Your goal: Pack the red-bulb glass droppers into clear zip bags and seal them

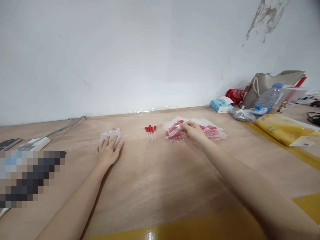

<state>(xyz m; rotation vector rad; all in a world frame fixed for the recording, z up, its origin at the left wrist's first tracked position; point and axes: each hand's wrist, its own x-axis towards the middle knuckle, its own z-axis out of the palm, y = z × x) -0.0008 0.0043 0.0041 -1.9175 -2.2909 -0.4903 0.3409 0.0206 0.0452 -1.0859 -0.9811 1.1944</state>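
My left hand (109, 150) lies flat with its fingers spread on a clear zip bag (110, 132) at the left of the table. Between my hands sits a small bunch of red-headed sticks (150, 130) with thin pale stems, heads pointing to the wall. Over on the right, my right hand (192, 131) pinches the edge of a clear zip bag with red pieces (177, 128), at a pile of similar bags. More filled bags (211, 129) fan out just right of that hand. My right fingertips partly cover the pinched edge.
A grey cable runs to a white power strip (40, 144) on the left, near a phone-like device (10, 144). Along the right stand a blue tissue pack (221, 105), a plastic bottle (268, 98), a beige bag (282, 77) and a yellow packet (282, 128). Yellow tape (160, 231) edges the paper-covered table.
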